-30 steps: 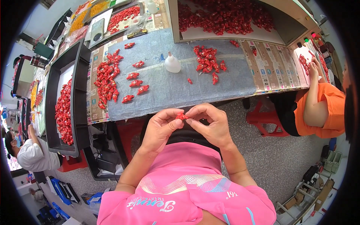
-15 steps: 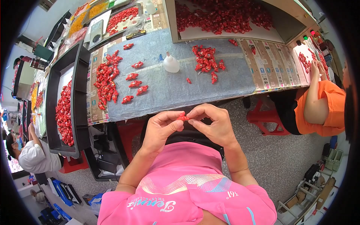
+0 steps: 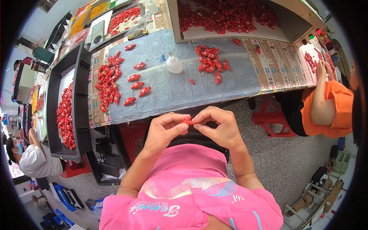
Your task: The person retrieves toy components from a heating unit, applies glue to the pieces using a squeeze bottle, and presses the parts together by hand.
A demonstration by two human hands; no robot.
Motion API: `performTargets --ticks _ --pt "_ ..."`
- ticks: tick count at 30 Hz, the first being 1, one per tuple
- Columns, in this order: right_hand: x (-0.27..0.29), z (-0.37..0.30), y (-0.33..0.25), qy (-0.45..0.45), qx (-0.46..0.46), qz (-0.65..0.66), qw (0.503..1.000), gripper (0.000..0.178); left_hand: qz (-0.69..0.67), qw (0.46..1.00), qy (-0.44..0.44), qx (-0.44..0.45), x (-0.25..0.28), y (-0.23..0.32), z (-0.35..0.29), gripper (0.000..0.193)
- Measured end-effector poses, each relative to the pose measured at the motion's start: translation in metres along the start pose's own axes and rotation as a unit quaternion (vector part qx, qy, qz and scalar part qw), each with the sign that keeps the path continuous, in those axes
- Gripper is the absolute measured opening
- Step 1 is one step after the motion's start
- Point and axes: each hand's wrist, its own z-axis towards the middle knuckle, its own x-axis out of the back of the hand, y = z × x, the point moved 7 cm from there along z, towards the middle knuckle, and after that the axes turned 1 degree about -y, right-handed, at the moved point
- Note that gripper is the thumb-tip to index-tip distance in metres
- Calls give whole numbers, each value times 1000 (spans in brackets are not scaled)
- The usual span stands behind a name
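My left hand (image 3: 167,128) and my right hand (image 3: 218,126) meet in front of the table's near edge. Between their fingertips they pinch a small red plastic figure (image 3: 188,120); its details are too small to make out. On the blue-grey table cover (image 3: 165,99) stands a white squeeze bottle (image 3: 174,64) with a thin tip. To its right lies a heap of red figures (image 3: 208,59), with a small red piece (image 3: 192,81) apart from it. Left of the bottle several figures (image 3: 137,85) lie spaced out, beside a larger pile (image 3: 109,82).
A black crate (image 3: 81,111) of red pieces stands left of the table. At the back, an open box (image 3: 239,37) holds many dark red pieces. A person in orange (image 3: 326,103) sits on the right, another in white (image 3: 40,161) on the left. A red stool (image 3: 270,120) is at right.
Both hands stay nearly where they were, still pinching the red figure, which appears slightly turned between the fingertips. The view has shifted very slightly; the things on the table lie as before.
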Motion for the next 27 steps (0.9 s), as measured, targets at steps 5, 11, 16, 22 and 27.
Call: performTargets --ticks 5,11,16,22,27 --pt "-1 -1 10 1 -37 73 997 15 -38 999 -14 33 -1 -5 1 25" --pt "-1 -2 6 1 -25 29 999 15 -23 999 -7 30 -1 -6 0 25" --pt "0 -4 12 2 -64 76 995 16 13 1000 -7 -5 -2 -1 0 27" --pt "3 -7 12 30 -37 59 997 15 -58 998 -15 22 -5 -5 -1 24" --pt "3 -9 7 42 -34 49 997 15 -31 998 -15 -55 -6 -2 1 18"
